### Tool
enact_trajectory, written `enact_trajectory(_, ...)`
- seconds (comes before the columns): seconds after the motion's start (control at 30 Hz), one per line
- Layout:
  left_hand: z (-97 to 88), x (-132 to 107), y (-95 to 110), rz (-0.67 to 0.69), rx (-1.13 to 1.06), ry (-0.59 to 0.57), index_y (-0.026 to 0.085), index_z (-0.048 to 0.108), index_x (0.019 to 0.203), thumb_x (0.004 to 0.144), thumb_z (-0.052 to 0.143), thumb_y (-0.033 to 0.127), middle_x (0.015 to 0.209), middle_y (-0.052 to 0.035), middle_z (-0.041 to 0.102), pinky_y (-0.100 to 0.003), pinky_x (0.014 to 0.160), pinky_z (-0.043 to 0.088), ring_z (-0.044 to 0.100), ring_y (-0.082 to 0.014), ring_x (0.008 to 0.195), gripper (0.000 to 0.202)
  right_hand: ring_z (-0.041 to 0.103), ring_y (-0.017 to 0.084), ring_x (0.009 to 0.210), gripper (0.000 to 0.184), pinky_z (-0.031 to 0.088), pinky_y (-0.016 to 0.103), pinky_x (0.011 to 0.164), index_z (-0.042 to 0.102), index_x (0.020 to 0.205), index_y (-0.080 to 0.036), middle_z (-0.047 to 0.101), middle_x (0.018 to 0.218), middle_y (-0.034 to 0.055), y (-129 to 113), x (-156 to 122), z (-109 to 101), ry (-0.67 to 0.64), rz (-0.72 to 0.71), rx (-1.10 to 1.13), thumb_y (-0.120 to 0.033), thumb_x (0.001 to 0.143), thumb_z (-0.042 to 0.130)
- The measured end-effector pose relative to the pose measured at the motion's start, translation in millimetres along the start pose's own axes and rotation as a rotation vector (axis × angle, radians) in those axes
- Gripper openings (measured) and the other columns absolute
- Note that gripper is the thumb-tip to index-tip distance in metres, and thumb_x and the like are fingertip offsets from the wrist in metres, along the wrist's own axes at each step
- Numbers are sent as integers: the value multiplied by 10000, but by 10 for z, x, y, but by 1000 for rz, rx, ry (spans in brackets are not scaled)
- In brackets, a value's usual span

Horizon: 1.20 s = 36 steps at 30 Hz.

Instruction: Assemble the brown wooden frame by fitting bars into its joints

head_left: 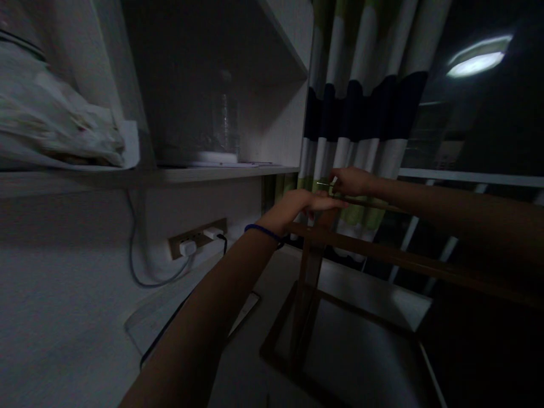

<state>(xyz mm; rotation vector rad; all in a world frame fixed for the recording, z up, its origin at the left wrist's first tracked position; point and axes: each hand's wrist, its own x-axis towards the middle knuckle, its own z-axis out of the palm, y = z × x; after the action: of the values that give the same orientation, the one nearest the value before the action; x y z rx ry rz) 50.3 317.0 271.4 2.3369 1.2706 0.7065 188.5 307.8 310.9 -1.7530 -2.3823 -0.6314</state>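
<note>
A dark wooden frame [315, 266] with an upright post and crossbars stands on the white desk [361, 345]. My left hand [302, 203], with a blue band at its wrist, lies flat on the post's top, fingers stretched out. My right hand [351, 181] reaches in from the right, just behind the post's top. Its fingers pinch a thin metal pin or needle-like thing [324, 183] that points left. The room is dim, so what the thin thing is stays unclear.
A white shelf [229, 170] above holds a clear bottle [226, 122]; a plastic bag [59, 127] sits at the left. A wall socket [196, 238] has white plugs and cables. A striped curtain [361, 102] hangs behind the frame. A flat device [246, 309] lies on the desk.
</note>
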Motion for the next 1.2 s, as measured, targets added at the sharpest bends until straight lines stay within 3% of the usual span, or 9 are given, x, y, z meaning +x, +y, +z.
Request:
enact_trajectory(0.1,-59,-5,56,65,74,-172,164,591,991,596,589,506,923,-68,620,-232,672,375,556,-203,780,523,558,187,843,228,391,239,649,626,928,-198,621,925,30,7,-24,-36,-12,-58,-3,-178,742,496)
enact_trajectory(0.17,-92,-14,92,147,148,-184,154,598,966,639,532,545,916,-75,618,-228,661,373,560,-202,774,514,561,181,830,234,397,238,662,644,916,-212,628,909,20,10,-34,-52,-4,-70,4,-174,727,512)
enact_trajectory(0.33,-107,4,62,241,328,-22,139,634,767,738,463,448,786,-73,632,-226,700,369,556,-210,802,354,576,175,781,251,413,226,655,667,893,-160,641,838,44,-20,-38,-106,-20,-73,28,-151,721,483)
enact_trajectory(0.47,-62,63,-27,275,396,90,166,625,810,726,484,307,855,-55,639,-231,735,378,554,-206,855,216,574,158,583,271,419,226,531,680,791,-102,629,677,73,-56,-27,-149,-70,30,101,-211,755,435)
enact_trajectory(0.57,-14,91,-35,254,412,137,160,623,848,716,475,273,869,-62,638,-239,688,395,567,-210,830,229,576,150,583,238,422,210,515,678,839,-124,630,682,45,-49,-12,-155,-101,4,111,-171,714,481)
enact_trajectory(0.73,50,142,16,181,293,174,138,647,841,692,481,204,808,-57,647,-225,650,405,582,-190,782,232,580,165,781,345,427,196,622,634,988,-174,637,842,22,-17,0,-158,-44,-56,48,-109,665,532)
enact_trajectory(0.87,87,233,-6,215,199,193,139,665,814,674,482,158,757,-36,650,-219,654,413,584,-170,745,231,569,174,835,357,410,205,671,606,1027,-161,636,855,41,1,-16,-168,-29,-89,8,-142,672,569)
enact_trajectory(1.0,126,321,-48,215,133,219,156,670,818,652,497,137,788,-15,656,-212,687,421,583,-163,778,240,562,179,848,386,396,214,651,578,1058,-160,630,876,49,10,-45,-166,-15,-105,-4,-137,673,577)
enact_trajectory(1.2,133,343,-66,174,47,236,147,671,803,648,537,152,779,-12,662,-218,690,432,586,-160,770,206,559,201,846,275,381,227,596,602,985,-179,615,908,65,-29,-108,-174,35,-122,-89,-198,714,559)
